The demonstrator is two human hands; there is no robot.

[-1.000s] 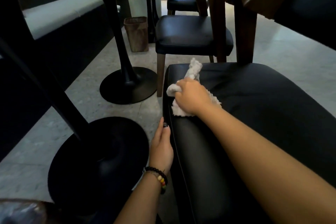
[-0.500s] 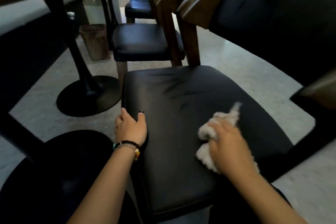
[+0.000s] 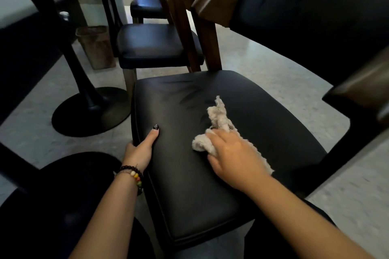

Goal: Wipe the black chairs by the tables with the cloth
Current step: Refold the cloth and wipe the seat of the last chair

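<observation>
Since half a second ago: cloth [image 3: 219,124] and right hand [image 3: 233,155] shifted from the near right part of the seat [image 3: 263,111] toward its middle; left hand [image 3: 140,147] holds the same edge as before.

Right hand: lies on the cloth at mid-seat, fingers curled round a bunched fold at its left side. Fingertips hidden in the fabric; how firmly it presses cannot be told.

Cloth: pale, fluffy, crumpled. One tuft sticks out toward the far side; a ragged strip shows along the right of the hand. The rest lies hidden under the palm.

Left hand: grips the seat's left edge, thumb flat on top, dark nail visible. Fingers wrap under the rim, out of sight. Bracelets [image 3: 134,176] on the wrist, dark beads and a few coloured ones.

Seat: black, padded, faint streaks on the far part. Near corner cut by the forearms. Backrest [image 3: 305,6] at right, cropped at the frame top.

Second chair [image 3: 155,46]: black seat, just beyond, legs partly hidden. Third seat farther off, dim.

Table base [image 3: 90,111]: black disc and post on the floor, left. Top mostly cropped.

Bin [image 3: 96,46]: brownish, far left, blurred.
</observation>
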